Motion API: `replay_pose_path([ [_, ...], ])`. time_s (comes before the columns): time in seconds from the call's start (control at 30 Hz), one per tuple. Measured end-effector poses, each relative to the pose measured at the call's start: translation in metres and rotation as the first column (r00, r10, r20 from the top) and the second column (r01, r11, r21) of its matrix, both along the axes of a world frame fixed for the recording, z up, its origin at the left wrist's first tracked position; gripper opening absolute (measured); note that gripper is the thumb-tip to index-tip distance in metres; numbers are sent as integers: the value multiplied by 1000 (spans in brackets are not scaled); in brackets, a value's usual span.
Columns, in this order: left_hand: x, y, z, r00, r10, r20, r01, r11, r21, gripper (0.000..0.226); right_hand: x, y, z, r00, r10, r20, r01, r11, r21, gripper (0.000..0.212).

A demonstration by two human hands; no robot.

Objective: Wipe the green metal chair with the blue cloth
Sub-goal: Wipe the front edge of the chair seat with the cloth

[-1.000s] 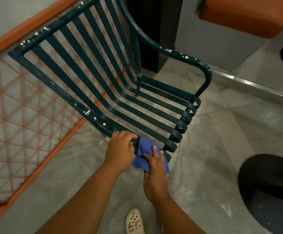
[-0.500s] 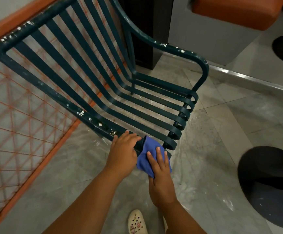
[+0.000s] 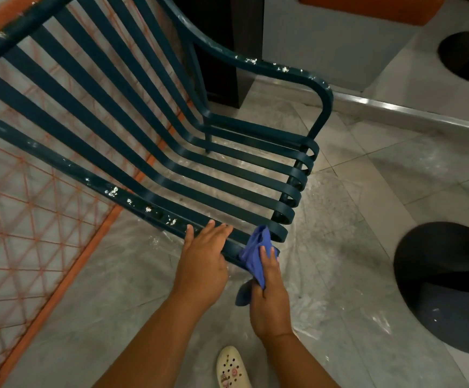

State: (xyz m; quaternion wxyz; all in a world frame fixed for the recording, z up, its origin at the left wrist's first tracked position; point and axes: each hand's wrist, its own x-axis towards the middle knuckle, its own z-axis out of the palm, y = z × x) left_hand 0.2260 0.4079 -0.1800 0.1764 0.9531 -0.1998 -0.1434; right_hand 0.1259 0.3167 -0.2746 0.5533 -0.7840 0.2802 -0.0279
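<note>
The dark green metal chair has long slats that curl at the seat's front, and white flecks dot its near side rail and far armrest. My left hand rests on the near side rail, palm down, fingers stretched over the bar. Just to its right, my right hand holds the blue cloth and presses it against the front end of that same rail, next to the lowest curled slat. Part of the cloth hangs below my right hand.
An orange lattice railing runs along the left behind the chair. Grey marble floor tiles spread to the right, with dark round shapes on them. A grey block with an orange cushion stands at the back. My white clog is below.
My left hand has gone from a closed grip on the rail to fingers stretched flat over it. My right hand has pushed the cloth up along the rail's end.
</note>
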Motion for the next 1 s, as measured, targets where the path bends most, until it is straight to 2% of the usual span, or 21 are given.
replay_pose_path([
  [0.03,0,-1,-1,1000,-21,-1,21,1000,19,54,5,2,3,1000,19,9,-19,1000,-25,88],
  [0.13,1,-5,1,996,-84,-28,87,991,102,48,4,12,7,970,220,103,-195,957,-216,78],
  [0.17,1,-7,1,994,-103,-29,106,984,140,48,0,12,6,966,232,118,-204,956,-211,76],
  [0.23,0,-9,0,991,-132,-19,133,965,227,48,-9,9,-9,982,148,115,-141,988,-65,70],
  [0.27,-1,-9,-1,990,-141,-8,139,954,265,47,-10,6,-14,994,68,81,-74,994,78,64],
  [0.33,-1,-11,-1,984,-177,13,163,930,330,46,0,-4,-14,998,-51,-33,59,946,320,51],
  [0.37,0,-12,-2,980,-200,15,182,919,351,46,7,-10,-12,996,-67,-54,82,931,356,48],
  [0.43,5,-13,-3,971,-239,17,215,901,377,46,19,-18,-2,998,-67,4,62,939,339,41],
  [0.5,9,-14,-5,965,-261,17,234,892,387,46,25,-23,0,997,-81,13,69,906,418,46],
  [0.6,11,-15,-8,967,-255,-5,241,905,351,44,31,-30,-4,964,-140,-226,249,774,583,47],
  [0.63,11,-16,-10,967,-253,-10,242,910,338,43,36,-32,-1,938,-141,-318,313,741,594,41],
  [0.67,12,-17,-11,968,-252,-16,243,914,326,42,41,-32,1,913,-141,-383,352,747,564,36],
  [0.73,12,-17,-12,970,-242,-22,237,924,299,43,47,-28,8,913,-140,-384,317,835,449,30],
  [0.8,11,-17,-13,973,-229,-14,223,932,286,43,41,-16,11,957,-200,-212,265,899,349,28],
  [0.87,8,-17,-14,972,-235,17,219,928,302,44,25,-7,4,974,-226,-36,224,913,340,29],
  [0.9,7,-17,-14,971,-239,31,217,924,313,43,18,-4,-1,972,-233,-7,221,908,355,31],
  [0.93,7,-17,-14,970,-241,41,215,920,328,43,15,-4,-8,965,-254,-66,258,877,404,34],
  [1.0,6,-18,-14,966,-252,60,213,904,371,42,21,-11,-21,905,-304,-298,423,710,563,36],
])
